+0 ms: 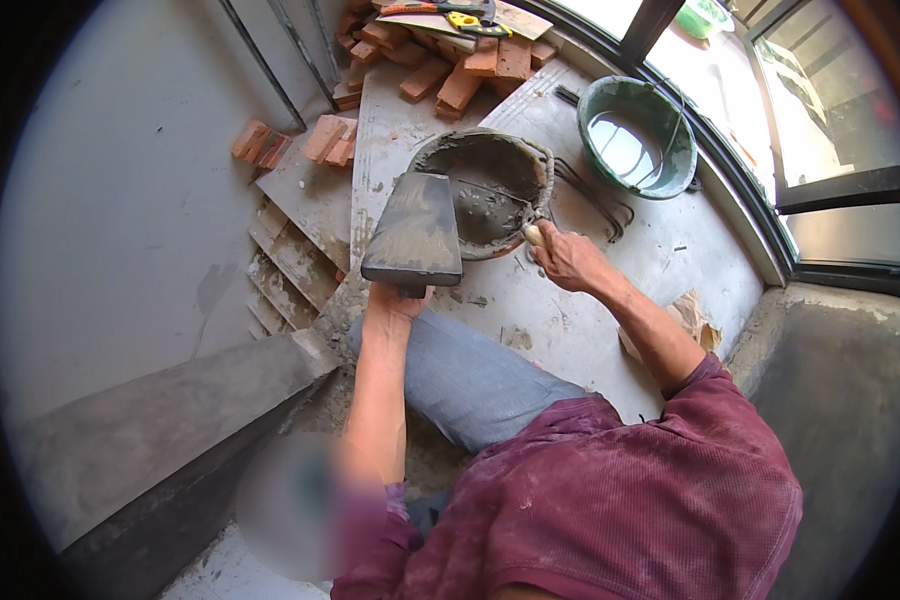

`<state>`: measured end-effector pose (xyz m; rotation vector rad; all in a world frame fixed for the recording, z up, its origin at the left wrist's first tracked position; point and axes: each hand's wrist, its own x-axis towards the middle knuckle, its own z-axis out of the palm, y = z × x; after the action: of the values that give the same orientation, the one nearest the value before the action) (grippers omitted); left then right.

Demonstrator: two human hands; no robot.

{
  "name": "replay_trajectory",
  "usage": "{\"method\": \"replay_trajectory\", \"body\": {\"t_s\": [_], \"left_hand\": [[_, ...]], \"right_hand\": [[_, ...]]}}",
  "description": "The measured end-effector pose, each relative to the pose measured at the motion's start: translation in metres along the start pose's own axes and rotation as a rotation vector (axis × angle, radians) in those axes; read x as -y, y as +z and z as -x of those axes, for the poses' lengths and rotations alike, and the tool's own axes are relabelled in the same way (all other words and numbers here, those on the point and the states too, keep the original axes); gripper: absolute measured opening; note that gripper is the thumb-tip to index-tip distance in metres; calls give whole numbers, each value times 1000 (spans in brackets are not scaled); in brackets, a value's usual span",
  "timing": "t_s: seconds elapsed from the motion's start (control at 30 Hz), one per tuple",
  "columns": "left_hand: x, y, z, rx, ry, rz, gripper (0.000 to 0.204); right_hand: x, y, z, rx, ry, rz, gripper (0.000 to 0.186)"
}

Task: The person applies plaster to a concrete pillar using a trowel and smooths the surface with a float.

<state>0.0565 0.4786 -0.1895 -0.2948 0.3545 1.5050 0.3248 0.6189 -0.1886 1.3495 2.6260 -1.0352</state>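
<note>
My left hand grips a dark plastering float from underneath. The float's flat face is turned up, smeared with grey-brown mortar, and overlaps the near left rim of a mortar bucket. Wet grey mortar lies inside that bucket. At the bucket's near right rim, my right hand is closed round the pale handle of a trowel. Its blade reaches into the bucket and blends with the mortar, so its outline is hard to make out.
A green bucket of water stands at the right by the window frame. Bent dark metal rods lie between the buckets. Red bricks are piled behind, with yellow-and-black hand tools on top. Steps descend at left.
</note>
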Motion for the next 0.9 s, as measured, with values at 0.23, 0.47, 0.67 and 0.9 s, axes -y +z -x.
{"method": "replay_trajectory", "body": {"t_s": [0.23, 0.47, 0.67, 0.9], "left_hand": [[7, 6, -1, 78, 73, -271, 41], [34, 68, -36, 268, -44, -402, 45], [42, 53, -29, 214, 92, -357, 49], [59, 51, 185, 411, -177, -1035, 70]], "right_hand": [[18, -17, -29, -362, -332, 203, 30], [70, -13, 0, 561, 130, -2155, 30], [21, -72, -29, 32, 112, -1623, 45], [-206, -193, -170, 247, 298, 659, 37]]}}
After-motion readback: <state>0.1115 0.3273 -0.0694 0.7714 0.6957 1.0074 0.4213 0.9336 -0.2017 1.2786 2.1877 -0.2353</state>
